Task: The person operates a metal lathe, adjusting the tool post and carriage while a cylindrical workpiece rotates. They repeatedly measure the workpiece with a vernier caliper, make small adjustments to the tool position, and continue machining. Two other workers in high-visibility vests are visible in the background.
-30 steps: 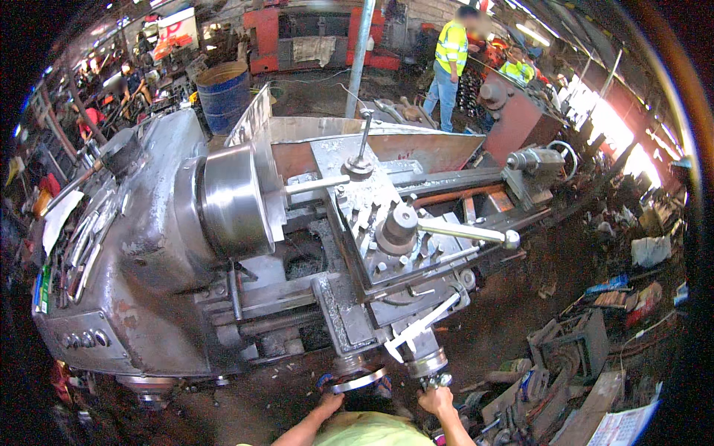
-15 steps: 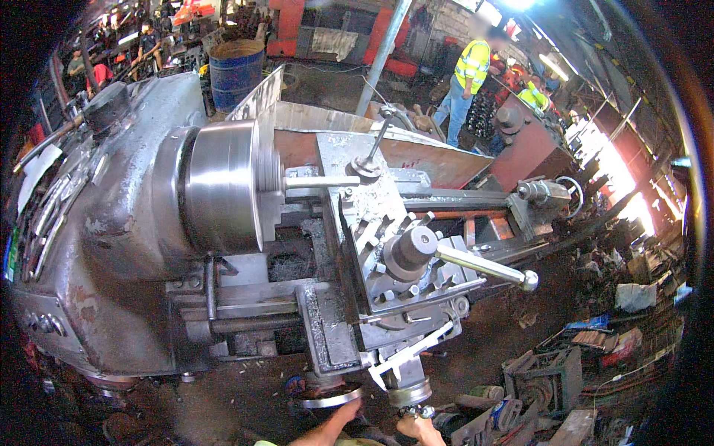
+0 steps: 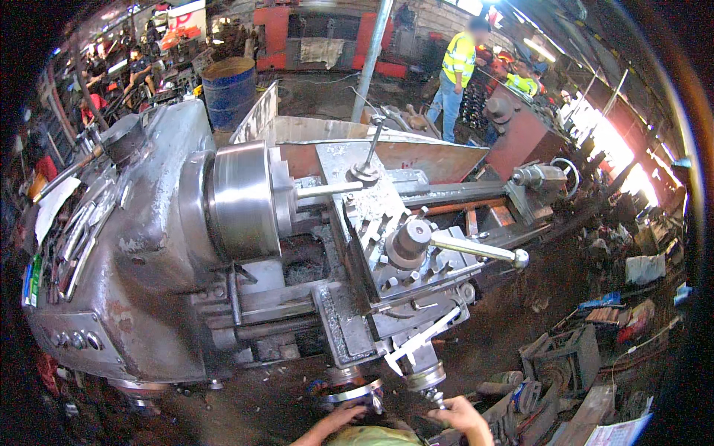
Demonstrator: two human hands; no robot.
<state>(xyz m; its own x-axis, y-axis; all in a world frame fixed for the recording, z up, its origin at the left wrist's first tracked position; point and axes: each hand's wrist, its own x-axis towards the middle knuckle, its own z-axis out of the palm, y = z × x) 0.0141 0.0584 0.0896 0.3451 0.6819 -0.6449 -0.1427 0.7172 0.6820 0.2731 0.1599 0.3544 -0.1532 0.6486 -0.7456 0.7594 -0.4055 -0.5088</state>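
Observation:
A large metal lathe fills the middle, its round steel chuck [image 3: 245, 197] at the left beside the tool post [image 3: 409, 245] with its long lever. My left hand [image 3: 344, 416] is at the lower rim of a shiny handwheel [image 3: 353, 392], fingers curled against it. To its right, my right hand [image 3: 459, 415] is closed around the small crank handle [image 3: 437, 399] below the cross slide. A vernier caliper [image 3: 422, 338] lies across the slide just above that crank. A boring bar [image 3: 327, 189] points from the tool post toward the chuck jaws.
Loose tools and metal strips [image 3: 82, 238] lie on the headstock. The tailstock [image 3: 537, 178] stands at the far right end of the bed. Scrap and a metal frame [image 3: 561, 357] crowd the lower right. A person in a yellow vest [image 3: 455, 67] stands behind, near a blue drum [image 3: 228, 93].
The whole view has shifted, moving the lathe rightward in the picture. The chuck jaws look less smeared now. My right hand has come round to the right side of the crank handle.

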